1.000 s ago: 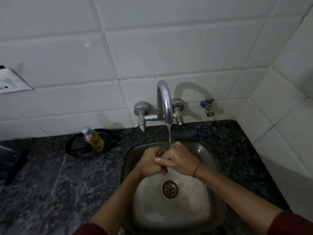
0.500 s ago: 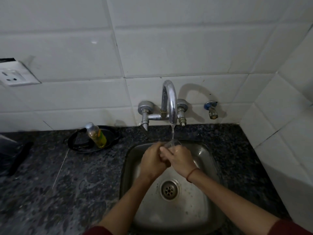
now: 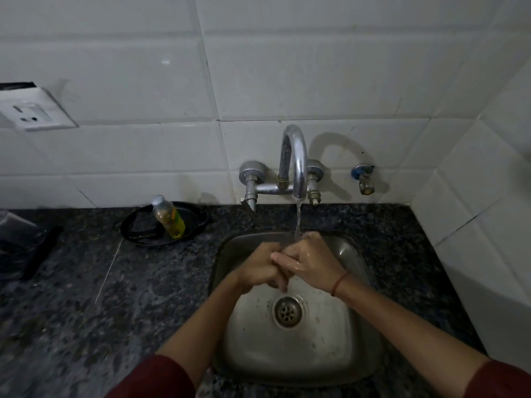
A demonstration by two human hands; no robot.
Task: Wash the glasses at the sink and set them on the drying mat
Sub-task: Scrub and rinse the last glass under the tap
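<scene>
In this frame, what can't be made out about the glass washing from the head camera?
- Glass: none can be made out; the left hand and right hand, clasped under the tap stream, would hide anything between them.
- Drying mat: not identifiable in this view.
- Dark items at the left edge: cut off by the frame, too dim to name.
- Bottle label: too small to read.

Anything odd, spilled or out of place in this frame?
No glass or drying mat shows. The left hand and right hand rub together under the tap stream over a bare sink. A bottle stands in a black pan.
</scene>
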